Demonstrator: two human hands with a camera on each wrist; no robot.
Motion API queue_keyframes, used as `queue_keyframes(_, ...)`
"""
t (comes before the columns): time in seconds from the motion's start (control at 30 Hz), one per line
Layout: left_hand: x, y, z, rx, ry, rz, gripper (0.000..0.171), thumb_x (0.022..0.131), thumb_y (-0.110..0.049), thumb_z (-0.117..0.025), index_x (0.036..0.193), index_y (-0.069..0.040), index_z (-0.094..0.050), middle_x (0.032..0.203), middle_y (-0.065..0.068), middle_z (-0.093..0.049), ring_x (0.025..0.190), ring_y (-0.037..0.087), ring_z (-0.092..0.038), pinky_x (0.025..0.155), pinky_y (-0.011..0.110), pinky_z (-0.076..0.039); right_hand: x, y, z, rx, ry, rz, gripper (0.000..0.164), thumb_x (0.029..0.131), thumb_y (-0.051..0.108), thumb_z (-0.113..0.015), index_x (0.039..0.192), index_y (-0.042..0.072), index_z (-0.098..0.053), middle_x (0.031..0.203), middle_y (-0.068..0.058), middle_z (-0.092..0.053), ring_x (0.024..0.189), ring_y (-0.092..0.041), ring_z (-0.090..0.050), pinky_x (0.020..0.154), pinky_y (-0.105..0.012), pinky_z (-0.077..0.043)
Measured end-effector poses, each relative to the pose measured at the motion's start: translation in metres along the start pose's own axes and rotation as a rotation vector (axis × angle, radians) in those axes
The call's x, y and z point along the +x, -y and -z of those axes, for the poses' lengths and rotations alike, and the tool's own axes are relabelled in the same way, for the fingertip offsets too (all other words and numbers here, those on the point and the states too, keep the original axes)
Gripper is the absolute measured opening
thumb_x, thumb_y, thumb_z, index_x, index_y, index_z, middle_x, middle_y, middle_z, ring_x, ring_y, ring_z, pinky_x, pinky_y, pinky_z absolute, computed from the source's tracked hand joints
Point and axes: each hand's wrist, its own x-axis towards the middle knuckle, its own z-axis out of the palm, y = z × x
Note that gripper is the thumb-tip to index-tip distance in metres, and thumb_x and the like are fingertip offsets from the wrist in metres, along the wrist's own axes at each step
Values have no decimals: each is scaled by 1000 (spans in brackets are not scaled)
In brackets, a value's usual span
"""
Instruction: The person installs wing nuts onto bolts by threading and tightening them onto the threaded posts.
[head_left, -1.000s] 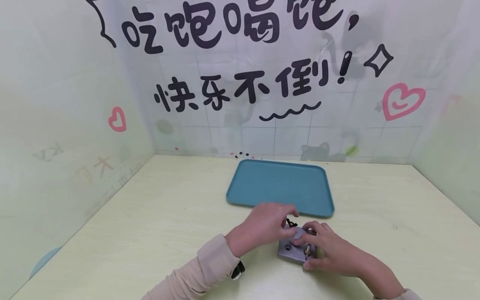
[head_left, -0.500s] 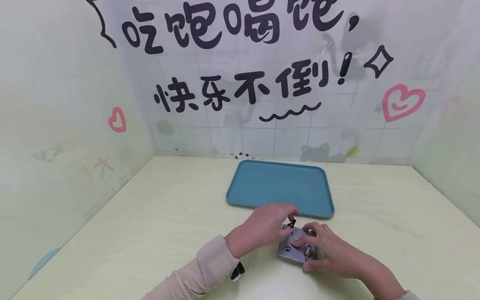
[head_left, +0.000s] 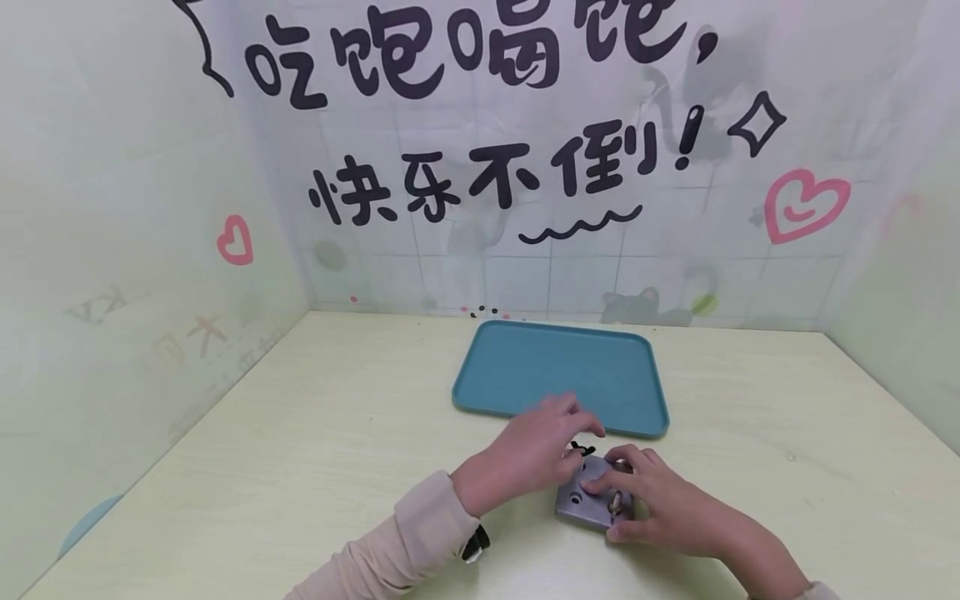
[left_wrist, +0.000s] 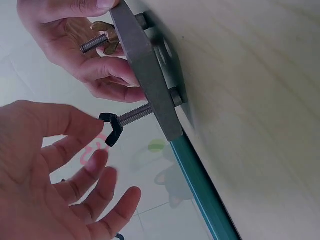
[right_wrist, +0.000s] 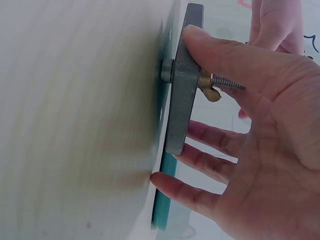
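A grey metal plate (head_left: 587, 507) with holes and bolts through it lies near the front of the table. My right hand (head_left: 667, 507) grips it by the edges, thumb on the near side and fingers reaching across. On the far bolt (left_wrist: 135, 115), a black wing nut (left_wrist: 114, 132) sits at the threaded end. The thumb of my left hand (head_left: 525, 450) touches that wing nut, while the other fingers are spread loosely away from it. A brass wing nut (right_wrist: 210, 92) sits down against the plate on the other bolt, under my right hand.
A blue tray (head_left: 558, 371) lies just behind the plate, close to both hands. White printed wall sheets (head_left: 450, 275) close off the back and sides of the table. A light blue edge (head_left: 88, 525) shows at the far left.
The black wing nut has turned on its bolt. My left fingers have lifted and spread away from it. My right hand and the plate stay in place.
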Motion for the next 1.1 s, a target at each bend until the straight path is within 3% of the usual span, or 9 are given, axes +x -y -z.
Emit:
queue_keyframes(0.13, 0, 0, 1, 30, -2, 23, 20, 85, -27, -59, 105, -25, -64, 78, -11, -55, 68, 2, -45, 56, 14, -35, 0, 0, 0, 7, 2, -3, 40, 77, 46, -64, 113, 30, -59, 120, -7, -45, 105, -26, -40, 78, -39, -43)
queue_keyframes(0.27, 0, 0, 1, 53, -2, 15, 17, 84, -31, -59, 98, -26, -66, 66, -15, -58, 58, -4, -46, 54, 14, -34, -1, 1, 0, 11, 3, -17, 39, 77, 46, -64, 113, 31, -59, 119, -6, -45, 105, -24, -40, 78, -38, -43)
queue_keyframes(0.63, -1, -1, 0, 110, 6, 43, 23, 84, -41, -60, 100, -27, -66, 88, -12, -62, 69, 1, -51, 61, 20, -36, -1, 1, 0, 6, -14, 2, 37, 77, 46, -64, 111, 32, -59, 119, -5, -45, 104, -24, -40, 78, -38, -43)
queue_keyframes(0.83, 0, -1, 0, 81, -13, 11, 19, 83, -28, -61, 102, -24, -66, 91, -13, -63, 76, 2, -56, 65, 21, -41, 0, 2, 0, 5, -1, -15, 39, 77, 45, -65, 112, 31, -59, 119, -5, -45, 104, -24, -40, 78, -37, -43)
queue_keyframes(1.1, 1, 0, -1, -25, -22, -43, 36, 78, 4, -53, 105, -18, -64, 92, -9, -68, 85, 4, -62, 76, 21, -47, 0, 1, 0, 4, 5, -13, 40, 76, 46, -65, 112, 30, -60, 120, -7, -45, 104, -25, -40, 78, -37, -42)
